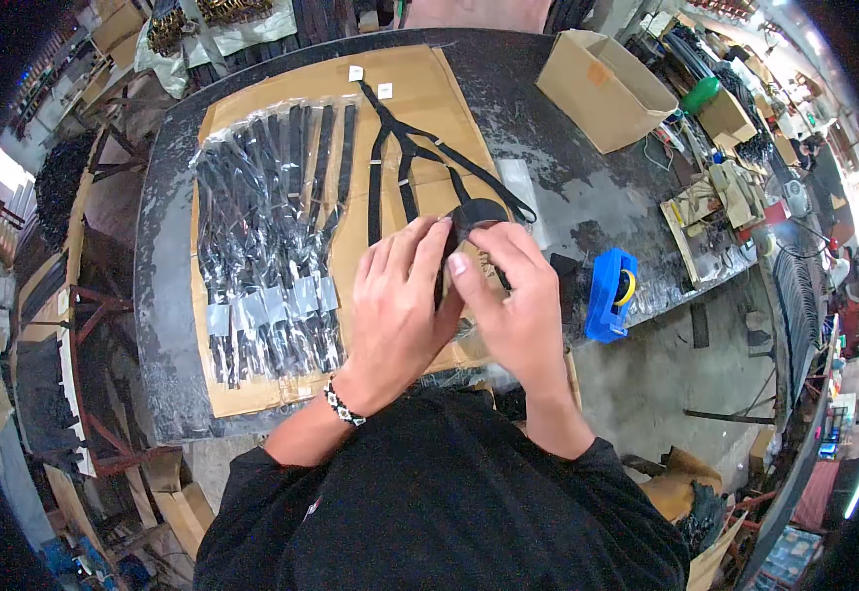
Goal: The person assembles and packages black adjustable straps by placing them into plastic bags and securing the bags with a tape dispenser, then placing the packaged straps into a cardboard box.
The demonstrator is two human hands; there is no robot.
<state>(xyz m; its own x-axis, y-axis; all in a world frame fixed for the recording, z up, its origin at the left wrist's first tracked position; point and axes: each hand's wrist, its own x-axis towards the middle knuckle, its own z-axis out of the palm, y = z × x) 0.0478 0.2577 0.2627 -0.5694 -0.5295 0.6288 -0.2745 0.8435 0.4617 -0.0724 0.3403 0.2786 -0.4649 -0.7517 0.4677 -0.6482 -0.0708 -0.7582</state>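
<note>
A pair of black suspenders (387, 120) lies spread on a cardboard sheet (429, 79), its straps running down toward my hands. My left hand (402, 286) has its fingers closed on a dark strap part of the suspenders. From the other side my right hand (510, 286) pinches the same part, thumb facing the left hand. A rounded black end (480, 211) shows above my fingers; the rest of the held part is hidden. To the left, several black suspenders in clear plastic sleeves (272, 236) lie side by side on the cardboard.
A blue tape dispenser (608, 295) stands on the dark table (168, 325), right of my hands. An open cardboard box (606, 89) sits at the back right. Wooden pieces (710, 212) lie at the table's right edge. Small white tags (355, 73) are near the suspenders' top.
</note>
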